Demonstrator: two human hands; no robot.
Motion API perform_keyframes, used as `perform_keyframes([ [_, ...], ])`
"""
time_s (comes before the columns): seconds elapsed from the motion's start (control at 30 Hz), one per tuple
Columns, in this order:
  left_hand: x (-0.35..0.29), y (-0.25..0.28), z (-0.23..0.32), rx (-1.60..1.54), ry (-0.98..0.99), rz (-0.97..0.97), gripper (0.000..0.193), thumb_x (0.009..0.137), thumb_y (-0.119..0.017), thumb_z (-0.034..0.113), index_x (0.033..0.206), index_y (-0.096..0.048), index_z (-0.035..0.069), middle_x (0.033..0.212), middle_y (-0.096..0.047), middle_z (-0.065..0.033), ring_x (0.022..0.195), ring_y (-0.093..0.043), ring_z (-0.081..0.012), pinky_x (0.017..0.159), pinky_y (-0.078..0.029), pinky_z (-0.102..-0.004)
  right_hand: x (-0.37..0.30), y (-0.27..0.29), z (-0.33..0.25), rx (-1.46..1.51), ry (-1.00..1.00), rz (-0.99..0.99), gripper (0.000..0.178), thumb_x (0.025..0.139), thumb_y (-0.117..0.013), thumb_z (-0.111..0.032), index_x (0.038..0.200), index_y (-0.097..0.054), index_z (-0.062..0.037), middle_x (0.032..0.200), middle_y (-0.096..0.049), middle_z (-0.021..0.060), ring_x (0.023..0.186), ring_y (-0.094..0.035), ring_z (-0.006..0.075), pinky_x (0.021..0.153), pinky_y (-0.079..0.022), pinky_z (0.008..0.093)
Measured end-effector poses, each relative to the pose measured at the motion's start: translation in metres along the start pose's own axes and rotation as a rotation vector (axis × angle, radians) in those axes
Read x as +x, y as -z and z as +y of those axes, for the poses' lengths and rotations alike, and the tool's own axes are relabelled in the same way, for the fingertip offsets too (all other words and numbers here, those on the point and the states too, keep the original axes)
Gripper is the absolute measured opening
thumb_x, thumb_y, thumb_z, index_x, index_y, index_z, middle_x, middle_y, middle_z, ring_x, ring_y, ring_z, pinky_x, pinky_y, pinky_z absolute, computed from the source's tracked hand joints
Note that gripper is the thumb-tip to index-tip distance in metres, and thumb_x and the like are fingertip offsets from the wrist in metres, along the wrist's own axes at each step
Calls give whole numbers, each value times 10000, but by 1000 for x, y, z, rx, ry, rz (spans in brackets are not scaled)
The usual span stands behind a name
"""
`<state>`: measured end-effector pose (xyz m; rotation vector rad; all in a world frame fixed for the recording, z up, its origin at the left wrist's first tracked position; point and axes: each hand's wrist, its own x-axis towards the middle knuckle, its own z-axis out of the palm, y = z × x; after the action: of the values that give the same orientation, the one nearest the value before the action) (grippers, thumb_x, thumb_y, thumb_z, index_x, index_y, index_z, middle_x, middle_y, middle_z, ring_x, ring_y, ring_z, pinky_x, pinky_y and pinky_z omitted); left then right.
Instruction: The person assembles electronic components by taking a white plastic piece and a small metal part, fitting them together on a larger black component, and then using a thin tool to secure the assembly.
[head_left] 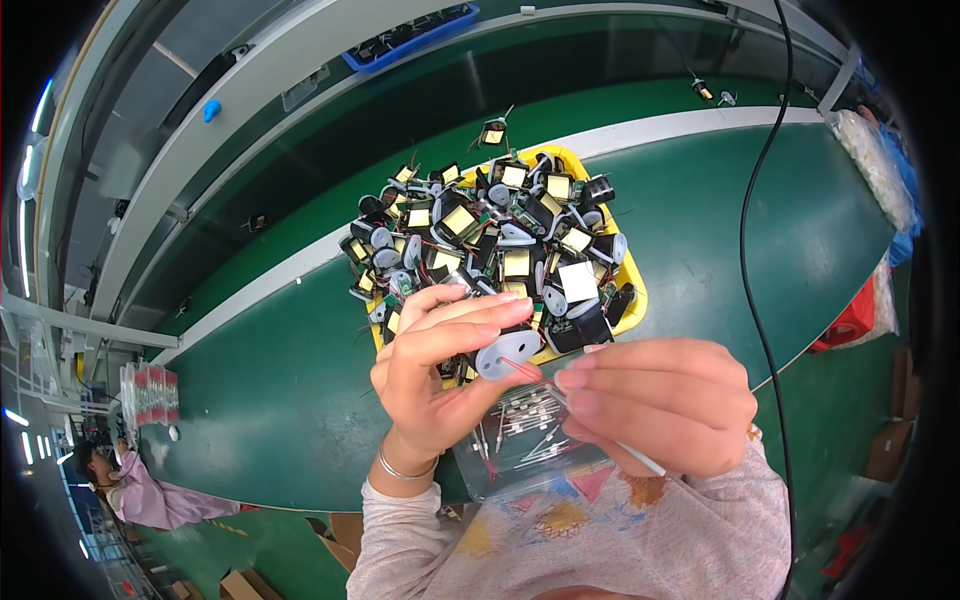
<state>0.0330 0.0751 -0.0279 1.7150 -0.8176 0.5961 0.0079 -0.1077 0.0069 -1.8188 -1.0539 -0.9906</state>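
Note:
My left hand point(425, 360) is closed round a small part with a pale grey oval end plate point(507, 352) that has holes in it. The fingers hide most of the part's body. In my right hand point(665, 395), thumb and fingers pinch thin red wires point(527, 371) and a slim white tube or stick point(642, 459) that pokes out below. The wires run to a hole in the plate. Just beyond both hands, a yellow bin point(633, 312) is heaped with black parts with similar grey ends. Beneath them sits a clear plastic tray point(492, 485) holding several thin, light-coloured pieces with leads.
A green worktable point(690, 215) stretches to both sides. One loose part point(494, 131) lies beyond the bin. Along the right hangs a black cable point(745, 250). A blue bin point(410, 40) stands at the back. At far left is another person point(165, 490) in pink.

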Motion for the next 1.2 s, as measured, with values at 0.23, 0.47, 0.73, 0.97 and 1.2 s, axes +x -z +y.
perform_keyframes([
  [0.23,2,0,1,18,-6,5,445,643,-775,127,959,-466,73,903,-667,-124,887,-644,-242,825,-414,-351,1,-1,-1,35,24,22,203,596,-627,-23,788,-645,41,813,-643,148,696,-642,203,584,-529,238],
  [0.47,4,2,1,79,-22,7,430,640,-777,120,948,-480,82,895,-670,-107,874,-647,-234,818,-407,-342,1,-6,1,9,33,46,225,568,-614,-27,778,-635,50,805,-634,152,698,-642,214,586,-532,245],
  [0.73,3,1,2,82,0,39,414,632,-783,129,923,-491,81,886,-672,-104,856,-651,-224,808,-405,-336,-1,-10,3,6,67,78,234,560,-609,-29,778,-636,54,806,-633,156,710,-644,217,592,-534,246],
  [0.97,3,3,2,85,-5,40,428,620,-793,130,918,-490,75,883,-672,-110,850,-652,-218,806,-401,-330,-3,-6,7,117,1,26,202,626,-591,4,814,-641,59,829,-638,156,710,-638,216,621,-534,256],
  [1.2,2,3,1,100,-33,33,438,616,-797,138,923,-492,76,880,-673,-108,843,-652,-221,793,-404,-331,-4,-5,8,112,-32,34,208,631,-579,4,820,-637,66,836,-639,154,700,-634,216,629,-533,257],
])
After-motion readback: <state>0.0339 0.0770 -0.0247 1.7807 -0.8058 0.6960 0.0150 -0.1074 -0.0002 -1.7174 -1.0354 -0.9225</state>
